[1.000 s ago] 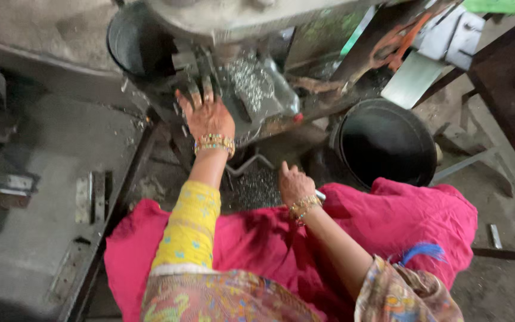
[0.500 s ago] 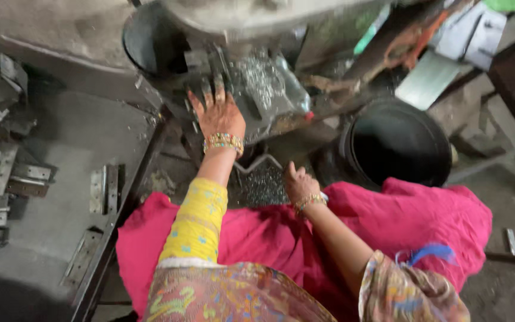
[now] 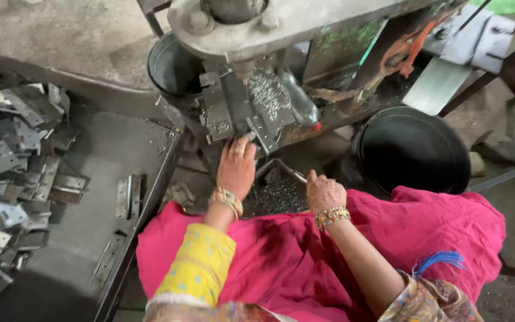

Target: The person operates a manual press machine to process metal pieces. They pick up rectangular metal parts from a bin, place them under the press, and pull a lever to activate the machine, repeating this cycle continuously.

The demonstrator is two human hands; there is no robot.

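Here the left hand [image 3: 237, 167] reaches up to the die block [image 3: 233, 113] of a grey press machine [image 3: 281, 24], its fingertips against a small flat metal piece [image 3: 250, 136] at the block's lower edge; whether the grip is closed on that piece or merely touching it I cannot tell, since the fingers hide their own ends. The right hand [image 3: 324, 192] rests loosely curled at the edge of the pink cloth [image 3: 424, 238] over the lap, its grip seemingly on nothing, just beside a heap of small metal chips [image 3: 281, 197]. The piece looks like stamped sheet steel: stiff, light for one hand, probably sharp-edged and perhaps oily, so best pinched by its flat faces, away from the cut rim. More hinge-like plates [image 3: 13, 161] lie piled on the dark worktop [image 3: 108, 149] to the left; a black tub [image 3: 412, 149] stands to the right.
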